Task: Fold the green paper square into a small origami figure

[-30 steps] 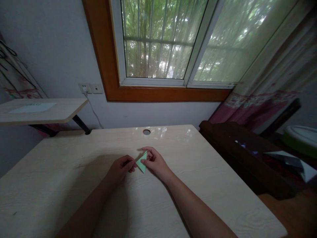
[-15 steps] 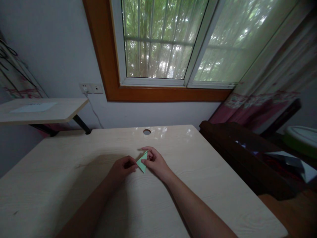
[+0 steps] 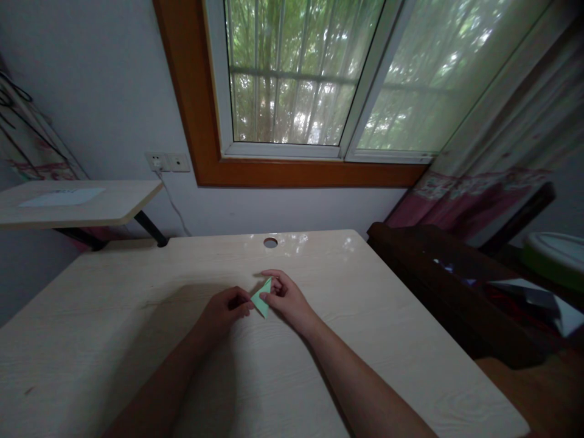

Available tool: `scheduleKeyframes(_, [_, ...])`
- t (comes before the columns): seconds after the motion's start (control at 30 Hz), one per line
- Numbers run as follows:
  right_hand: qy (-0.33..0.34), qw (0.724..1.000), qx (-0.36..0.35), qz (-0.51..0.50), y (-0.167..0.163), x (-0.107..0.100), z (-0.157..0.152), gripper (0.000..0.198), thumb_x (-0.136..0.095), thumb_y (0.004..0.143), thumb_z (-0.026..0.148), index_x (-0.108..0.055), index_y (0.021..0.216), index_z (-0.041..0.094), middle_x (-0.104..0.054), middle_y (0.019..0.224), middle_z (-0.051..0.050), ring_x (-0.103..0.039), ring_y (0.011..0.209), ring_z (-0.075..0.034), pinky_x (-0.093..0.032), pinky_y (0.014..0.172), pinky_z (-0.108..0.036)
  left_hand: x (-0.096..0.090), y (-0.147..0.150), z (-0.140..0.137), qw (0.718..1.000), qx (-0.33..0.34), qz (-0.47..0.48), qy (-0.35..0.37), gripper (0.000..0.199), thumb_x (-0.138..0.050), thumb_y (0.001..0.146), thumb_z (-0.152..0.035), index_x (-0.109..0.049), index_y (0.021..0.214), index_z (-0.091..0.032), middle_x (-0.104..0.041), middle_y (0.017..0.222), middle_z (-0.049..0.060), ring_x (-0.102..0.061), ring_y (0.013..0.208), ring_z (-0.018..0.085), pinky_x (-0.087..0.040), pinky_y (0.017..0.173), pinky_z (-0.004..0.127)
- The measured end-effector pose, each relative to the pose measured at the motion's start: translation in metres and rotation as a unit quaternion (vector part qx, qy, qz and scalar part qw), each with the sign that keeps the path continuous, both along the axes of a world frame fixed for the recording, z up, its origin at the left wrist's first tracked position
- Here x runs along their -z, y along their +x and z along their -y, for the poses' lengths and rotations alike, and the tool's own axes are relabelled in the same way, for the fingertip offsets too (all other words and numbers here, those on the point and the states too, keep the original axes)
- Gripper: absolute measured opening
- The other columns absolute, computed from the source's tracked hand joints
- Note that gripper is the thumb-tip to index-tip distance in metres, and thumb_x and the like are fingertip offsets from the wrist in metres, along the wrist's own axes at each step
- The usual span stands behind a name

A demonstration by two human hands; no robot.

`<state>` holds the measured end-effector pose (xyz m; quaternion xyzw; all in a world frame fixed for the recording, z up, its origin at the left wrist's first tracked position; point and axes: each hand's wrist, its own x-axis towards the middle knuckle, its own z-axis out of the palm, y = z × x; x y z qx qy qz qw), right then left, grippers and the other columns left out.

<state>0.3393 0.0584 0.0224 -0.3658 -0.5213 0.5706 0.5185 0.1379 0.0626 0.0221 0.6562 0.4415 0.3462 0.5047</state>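
Note:
A small piece of folded green paper, roughly triangular, is held between my two hands above the pale wooden desk. My right hand grips its right side, with the thumb lying on the front face and the index finger stretched out past the top. At the paper's left corner, my left hand has thumb and fingers pinched together on the tip. Fingers behind the paper are partly hidden.
A round cable hole pierces the desk near its far edge. On the left, a raised shelf stands on black legs and bears a white sheet. Right of the desk is dark wooden furniture with things on it.

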Motion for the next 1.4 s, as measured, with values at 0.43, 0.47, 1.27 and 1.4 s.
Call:
scheduleKeyframes(0.43, [-0.001,1.000,0.009,0.006,0.001,0.004,-0.001,0.050,-0.076,0.071,0.028,-0.059,0.117,0.025,-0.051,0.073,0.005,-0.044,0.063,-0.011,-0.038,0.061,-0.024,-0.001,0.001,0.000,1.000,-0.002,0.007,-0.005,0.020,-0.065,0.079,-0.036,-0.065,0.081,-0.016,-0.063,0.067,0.000,-0.057,0.065,0.015,-0.044,0.065,0.025])
scheduleKeyframes(0.47, [0.001,1.000,0.008,0.004,0.001,0.005,-0.001,0.049,-0.076,0.071,0.028,-0.059,0.117,0.025,-0.051,0.073,0.005,-0.044,0.063,-0.011,-0.038,0.061,-0.024,-0.003,0.002,0.000,1.000,-0.002,0.011,-0.006,0.019,-0.065,0.079,-0.035,-0.065,0.082,-0.016,-0.064,0.067,0.000,-0.058,0.065,0.015,-0.044,0.065,0.025])
scheduleKeyframes(1.27, [0.002,1.000,-0.001,0.008,0.003,0.007,-0.002,0.051,-0.076,0.072,0.031,-0.057,0.119,0.025,-0.054,0.075,0.004,-0.048,0.065,-0.012,-0.039,0.062,-0.025,-0.006,0.004,0.003,1.000,0.005,0.015,0.010,0.022,-0.055,0.085,-0.034,-0.065,0.080,-0.016,-0.067,0.073,0.004,-0.061,0.068,0.016,-0.047,0.067,0.027])
scheduleKeyframes(1.4, [0.004,1.000,-0.003,0.014,0.004,0.009,-0.002,0.051,-0.077,0.071,0.033,-0.057,0.119,0.025,-0.054,0.074,0.004,-0.048,0.065,-0.012,-0.040,0.062,-0.025,-0.002,0.005,0.004,1.000,0.010,0.007,0.012,0.019,-0.058,0.083,-0.033,-0.064,0.078,-0.016,-0.066,0.071,0.002,-0.060,0.066,0.015,-0.046,0.066,0.026])
